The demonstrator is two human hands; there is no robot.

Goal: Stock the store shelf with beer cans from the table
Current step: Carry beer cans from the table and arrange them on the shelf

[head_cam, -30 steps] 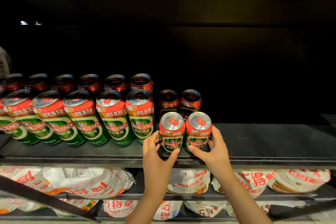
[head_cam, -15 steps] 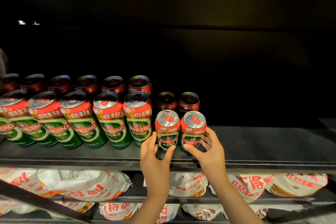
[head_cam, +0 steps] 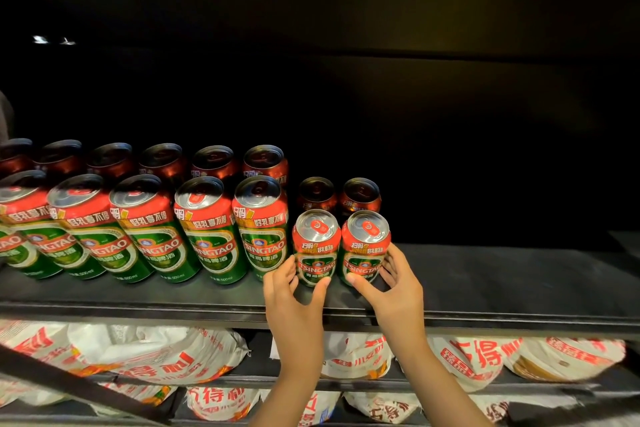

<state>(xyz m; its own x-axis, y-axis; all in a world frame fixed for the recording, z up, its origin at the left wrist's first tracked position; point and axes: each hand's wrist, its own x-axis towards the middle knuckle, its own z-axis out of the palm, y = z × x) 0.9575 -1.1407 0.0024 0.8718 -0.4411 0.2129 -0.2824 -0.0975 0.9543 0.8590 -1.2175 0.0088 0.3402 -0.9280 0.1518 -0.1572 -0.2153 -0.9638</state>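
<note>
Black metal shelf (head_cam: 502,291) holds two rows of tall cans at nine o'clock. Left hand (head_cam: 294,302) and right hand (head_cam: 394,291) each loosely cup one short red-and-green beer can (head_cam: 316,250) (head_cam: 363,246). Three o'clock stays bare.

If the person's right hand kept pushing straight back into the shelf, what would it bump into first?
The right hand already wraps the short front Tsingtao can. Pushed straight back, that can would likely meet the short rear can right behind it first, though how far apart they stand is hard to judge.
</note>
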